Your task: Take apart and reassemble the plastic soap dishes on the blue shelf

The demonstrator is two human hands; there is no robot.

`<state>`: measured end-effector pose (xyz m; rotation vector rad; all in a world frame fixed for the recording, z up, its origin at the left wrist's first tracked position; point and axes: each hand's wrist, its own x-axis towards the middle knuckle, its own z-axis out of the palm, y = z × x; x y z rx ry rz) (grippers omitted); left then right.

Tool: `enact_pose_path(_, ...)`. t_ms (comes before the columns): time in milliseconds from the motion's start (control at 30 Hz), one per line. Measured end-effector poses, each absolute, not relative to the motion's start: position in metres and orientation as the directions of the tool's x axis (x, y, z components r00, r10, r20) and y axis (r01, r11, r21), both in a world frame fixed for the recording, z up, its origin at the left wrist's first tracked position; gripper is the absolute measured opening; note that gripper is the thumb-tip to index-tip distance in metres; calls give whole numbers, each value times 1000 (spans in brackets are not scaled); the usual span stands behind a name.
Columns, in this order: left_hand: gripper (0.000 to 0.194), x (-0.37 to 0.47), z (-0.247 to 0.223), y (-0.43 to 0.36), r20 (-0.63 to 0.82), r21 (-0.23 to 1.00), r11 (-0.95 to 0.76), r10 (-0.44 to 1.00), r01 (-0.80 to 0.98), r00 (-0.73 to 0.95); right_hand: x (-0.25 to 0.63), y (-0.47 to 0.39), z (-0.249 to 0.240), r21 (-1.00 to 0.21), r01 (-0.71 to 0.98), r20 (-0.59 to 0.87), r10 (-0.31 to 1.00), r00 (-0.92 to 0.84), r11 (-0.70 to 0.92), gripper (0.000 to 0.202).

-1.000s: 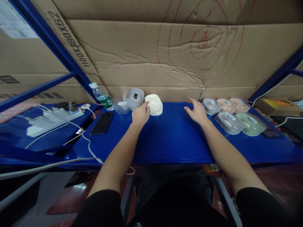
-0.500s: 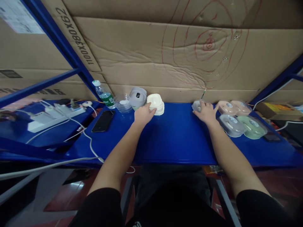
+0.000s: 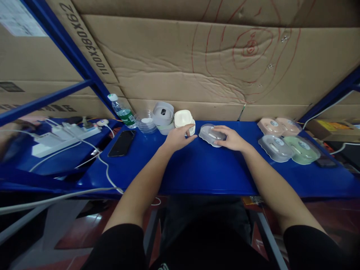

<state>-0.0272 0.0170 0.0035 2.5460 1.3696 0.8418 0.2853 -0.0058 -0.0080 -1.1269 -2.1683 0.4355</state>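
Grey oval container with clear plastic cover point(image 3: 208, 135) shifted from the right-hand group to mid-surface, right hand point(image 3: 232, 139) with it. Left hand point(image 3: 178, 138) now a bit further right, too.

Biggest first: brown cardboard backing point(image 3: 157, 48), red rings drawn on it. Blue smooth surface point(image 3: 197, 168) in front, the person's forearms reaching over it. White power strip point(image 3: 42, 150) with plugs and cables, far left. Right side, four covered oval containers in two rows: two pink ones point(image 3: 271, 126) behind, one grey point(image 3: 276, 148) and one pale green point(image 3: 302, 150) in front. Left-centre, stack of grey containers point(image 3: 163, 114), top one with a dark slot. Clear round plastic tubs point(image 3: 145, 122) just beside it. Clear bottle with green label point(image 3: 125, 114) left of those, standing, white cap. Black phone point(image 3: 122, 143) flat, nearer the person. Cream rounded-square bowls point(image 3: 183, 118) stacked right of the grey stack.

Right hand clamped on the container's right end, thumb on the near side. Left hand empty, thumb and fingers apart, in front of the cream bowls; contact with them can't be told.
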Motion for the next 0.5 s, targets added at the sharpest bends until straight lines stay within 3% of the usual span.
enact_pose_path(233, 66, -27, -4, 21, 399, 338, -633, 767, 696, 503, 280, -13, 1, -708, 475, 339, 842, -421, 523, 63)
enact_pose_path(500, 64, -24, -3, 19, 339, 325, -660, 750, 677, 568, 271, -18, 2, -788, 378, 319, 847, -424, 486, 65)
